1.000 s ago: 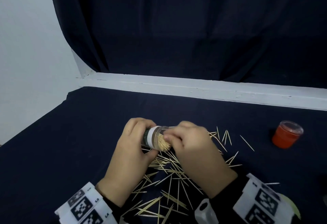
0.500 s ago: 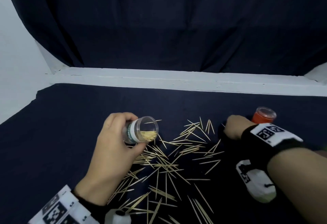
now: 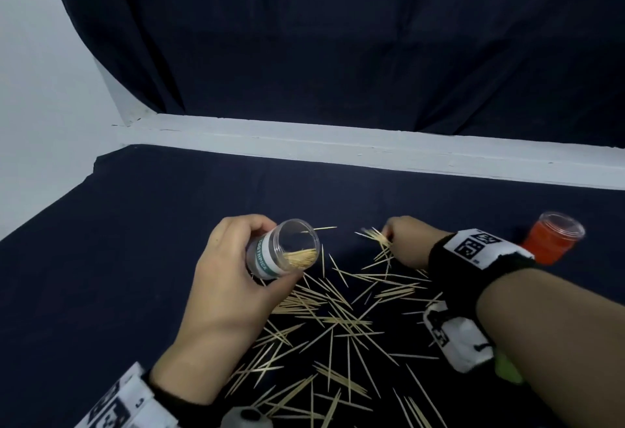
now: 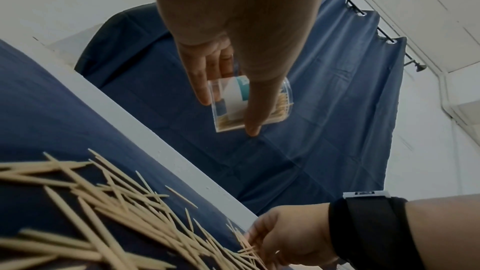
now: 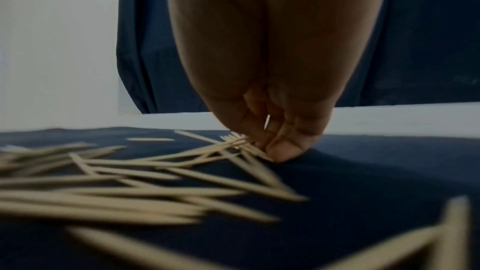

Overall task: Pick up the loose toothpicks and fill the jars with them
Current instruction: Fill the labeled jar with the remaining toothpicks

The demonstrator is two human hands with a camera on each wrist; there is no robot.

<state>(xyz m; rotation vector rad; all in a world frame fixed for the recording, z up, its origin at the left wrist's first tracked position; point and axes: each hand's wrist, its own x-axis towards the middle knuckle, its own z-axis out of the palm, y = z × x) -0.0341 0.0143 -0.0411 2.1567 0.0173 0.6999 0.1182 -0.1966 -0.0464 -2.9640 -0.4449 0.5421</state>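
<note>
We are mid-gather: our left hand (image 3: 233,278) grips the clear jar (image 3: 282,249), tilted and part-filled, while our right hand's (image 3: 407,243) fingers (image 5: 283,151) pinch toothpicks (image 3: 373,236) off the desk (image 3: 135,241) right of the jar. Next, we carry that pinch to its mouth.

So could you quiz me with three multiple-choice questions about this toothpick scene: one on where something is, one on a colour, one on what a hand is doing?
1. Where is the clear jar?
A. In the left hand
B. Standing on the table
C. Beside the red jar

2. What colour is the other jar, at the right?
A. Green
B. Red
C. Yellow

3. What is the right hand doing?
A. Resting flat
B. Holding a lid
C. Pinching loose toothpicks on the cloth

Answers: A, its fingers wrap the tilted jar; B, its body shows red; C, the right wrist view shows fingertips closed on a bunch.
</note>
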